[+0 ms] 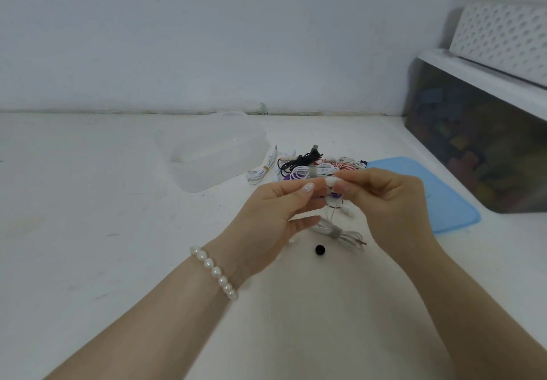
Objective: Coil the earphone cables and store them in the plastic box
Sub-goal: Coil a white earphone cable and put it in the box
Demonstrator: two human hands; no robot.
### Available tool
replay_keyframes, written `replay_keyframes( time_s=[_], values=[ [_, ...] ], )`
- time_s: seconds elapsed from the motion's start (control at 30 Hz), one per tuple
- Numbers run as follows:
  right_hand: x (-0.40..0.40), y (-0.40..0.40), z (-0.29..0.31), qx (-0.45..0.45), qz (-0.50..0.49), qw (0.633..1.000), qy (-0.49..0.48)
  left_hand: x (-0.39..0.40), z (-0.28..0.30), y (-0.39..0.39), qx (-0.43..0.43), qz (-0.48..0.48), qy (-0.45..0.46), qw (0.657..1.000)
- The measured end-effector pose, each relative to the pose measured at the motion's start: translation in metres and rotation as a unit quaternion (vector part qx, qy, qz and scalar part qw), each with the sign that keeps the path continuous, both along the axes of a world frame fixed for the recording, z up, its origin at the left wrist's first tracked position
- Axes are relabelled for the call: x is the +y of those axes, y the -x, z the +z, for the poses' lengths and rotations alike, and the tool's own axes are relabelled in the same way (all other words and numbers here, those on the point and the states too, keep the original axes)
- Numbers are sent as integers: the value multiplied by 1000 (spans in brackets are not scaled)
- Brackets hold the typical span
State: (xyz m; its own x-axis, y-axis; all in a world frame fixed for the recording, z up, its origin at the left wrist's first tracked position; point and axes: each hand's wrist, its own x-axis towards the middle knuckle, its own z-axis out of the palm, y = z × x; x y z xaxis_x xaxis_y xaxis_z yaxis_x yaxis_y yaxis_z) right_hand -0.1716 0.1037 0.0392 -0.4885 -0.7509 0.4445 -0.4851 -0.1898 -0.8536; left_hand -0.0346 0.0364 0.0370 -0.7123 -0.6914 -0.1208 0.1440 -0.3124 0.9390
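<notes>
Two bare forearms are seen entering from the near edge, with no sleeves on either as far as the frame reaches. A bracelet of rounded, glossy white pearl-like beads (214,271) is worn around the left wrist, strung in a single row. On the left hand (275,217), one fingernail is shown with a pale, sparkling decorated finish. The nails of the right hand (384,202) are seen only in blur, and their finish cannot be told. No rings or watch are visible.
</notes>
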Motion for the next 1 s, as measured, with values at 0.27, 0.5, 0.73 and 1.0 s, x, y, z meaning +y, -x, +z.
replay_keyframes(
  time_s=[0.27,0.5,0.73,1.0],
  values=[
    [4,10,16,-336,141,928,77,-8,-11,1,-139,61,345,926],
    [10,4,27,-433,205,871,107,4,-7,11,19,-48,178,983],
    [5,13,19,-421,142,890,101,-1,-1,8,34,-28,97,994],
    [1,-15,4,-175,94,974,-106,-24,17,-13,-3,102,74,992]
  ],
)
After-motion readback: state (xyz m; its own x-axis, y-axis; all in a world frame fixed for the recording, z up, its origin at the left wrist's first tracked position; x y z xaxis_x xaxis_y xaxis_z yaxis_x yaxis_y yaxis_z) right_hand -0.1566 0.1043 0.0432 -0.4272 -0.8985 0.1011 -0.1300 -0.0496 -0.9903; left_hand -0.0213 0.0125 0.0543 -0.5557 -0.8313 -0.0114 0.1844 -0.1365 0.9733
